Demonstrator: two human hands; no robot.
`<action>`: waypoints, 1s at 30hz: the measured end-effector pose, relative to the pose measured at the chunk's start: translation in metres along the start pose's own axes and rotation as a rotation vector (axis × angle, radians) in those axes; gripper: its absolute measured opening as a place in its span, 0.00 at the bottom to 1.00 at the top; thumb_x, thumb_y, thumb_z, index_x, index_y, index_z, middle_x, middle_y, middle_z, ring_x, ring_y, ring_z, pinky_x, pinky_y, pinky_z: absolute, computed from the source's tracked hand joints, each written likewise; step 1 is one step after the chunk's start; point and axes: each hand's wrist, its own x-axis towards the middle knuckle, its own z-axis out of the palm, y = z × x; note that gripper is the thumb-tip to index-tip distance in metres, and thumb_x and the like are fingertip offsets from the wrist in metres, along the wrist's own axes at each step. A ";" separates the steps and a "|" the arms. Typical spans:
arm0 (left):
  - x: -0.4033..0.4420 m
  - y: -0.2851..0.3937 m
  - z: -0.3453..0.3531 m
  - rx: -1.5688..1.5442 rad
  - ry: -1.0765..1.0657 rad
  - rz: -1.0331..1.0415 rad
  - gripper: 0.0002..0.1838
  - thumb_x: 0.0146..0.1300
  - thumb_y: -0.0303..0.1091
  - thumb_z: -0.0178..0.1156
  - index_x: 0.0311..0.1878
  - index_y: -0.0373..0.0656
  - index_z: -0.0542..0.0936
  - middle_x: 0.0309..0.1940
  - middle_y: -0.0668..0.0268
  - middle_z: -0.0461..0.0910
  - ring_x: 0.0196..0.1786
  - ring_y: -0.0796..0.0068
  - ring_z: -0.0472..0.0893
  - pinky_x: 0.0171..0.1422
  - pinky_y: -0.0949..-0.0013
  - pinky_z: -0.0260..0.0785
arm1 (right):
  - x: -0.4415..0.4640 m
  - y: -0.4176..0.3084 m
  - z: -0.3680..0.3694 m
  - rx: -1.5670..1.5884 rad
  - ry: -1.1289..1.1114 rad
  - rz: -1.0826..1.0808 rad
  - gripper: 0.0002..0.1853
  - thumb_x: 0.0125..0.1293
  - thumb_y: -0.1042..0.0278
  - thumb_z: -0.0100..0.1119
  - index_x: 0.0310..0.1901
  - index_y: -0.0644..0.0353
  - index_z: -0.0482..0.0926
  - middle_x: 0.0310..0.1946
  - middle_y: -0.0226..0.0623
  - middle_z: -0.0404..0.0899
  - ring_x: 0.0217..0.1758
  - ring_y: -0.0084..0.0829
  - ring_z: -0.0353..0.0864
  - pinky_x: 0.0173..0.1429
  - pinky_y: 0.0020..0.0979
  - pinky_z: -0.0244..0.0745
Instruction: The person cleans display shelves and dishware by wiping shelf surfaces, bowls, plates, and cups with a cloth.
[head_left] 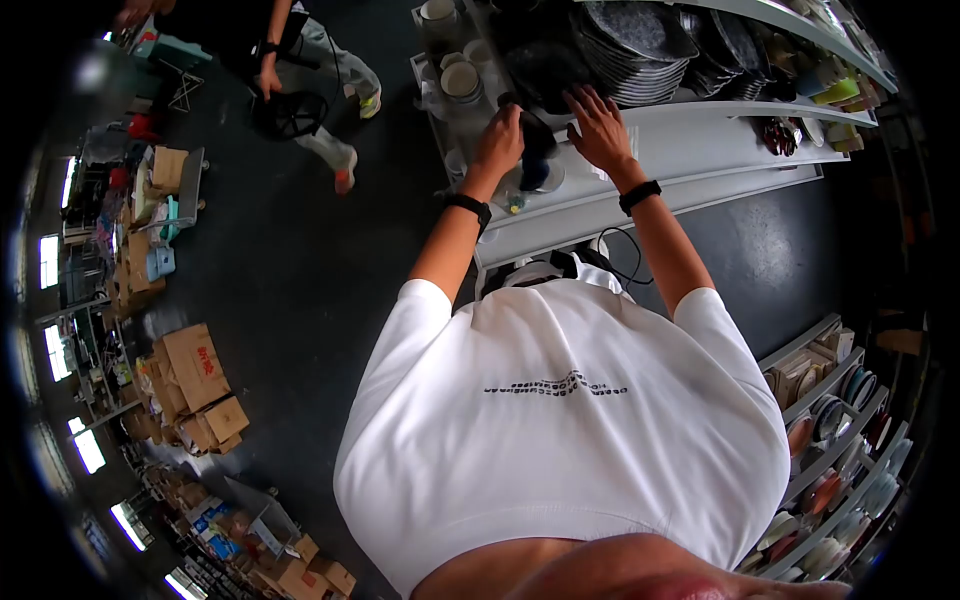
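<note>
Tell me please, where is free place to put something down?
Bare: the white lower ledge, right of the right hand, below the stacked dark plates. Crowded: above, with those plates, and around the white cups.

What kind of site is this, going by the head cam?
Probably a tableware storeroom or warehouse: a stack of dark plates sits on the white shelving by the hands, more dishes fill racks at lower right, and open cardboard boxes stand along the left.
</note>
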 end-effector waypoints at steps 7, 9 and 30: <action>0.023 -0.007 -0.008 0.151 0.071 -0.012 0.16 0.60 0.26 0.57 0.52 0.40 0.74 0.44 0.51 0.81 0.47 0.47 0.81 0.48 0.51 0.75 | 0.010 0.007 0.018 -0.007 0.059 -0.079 0.23 0.67 0.58 0.61 0.62 0.53 0.74 0.68 0.37 0.71 0.76 0.39 0.63 0.75 0.51 0.58; 0.035 -0.009 -0.013 0.213 0.102 -0.040 0.16 0.58 0.25 0.57 0.51 0.41 0.75 0.42 0.53 0.82 0.45 0.49 0.81 0.46 0.51 0.74 | 0.012 0.006 0.024 0.061 0.033 -0.011 0.23 0.67 0.59 0.61 0.61 0.54 0.74 0.63 0.36 0.75 0.72 0.40 0.67 0.73 0.51 0.60; 0.141 -0.097 0.012 0.233 0.073 -0.229 0.14 0.68 0.37 0.51 0.55 0.47 0.71 0.52 0.55 0.80 0.52 0.48 0.82 0.44 0.44 0.74 | 0.017 0.004 0.032 0.080 0.036 -0.029 0.26 0.65 0.61 0.60 0.64 0.58 0.71 0.66 0.40 0.72 0.71 0.43 0.67 0.63 0.46 0.66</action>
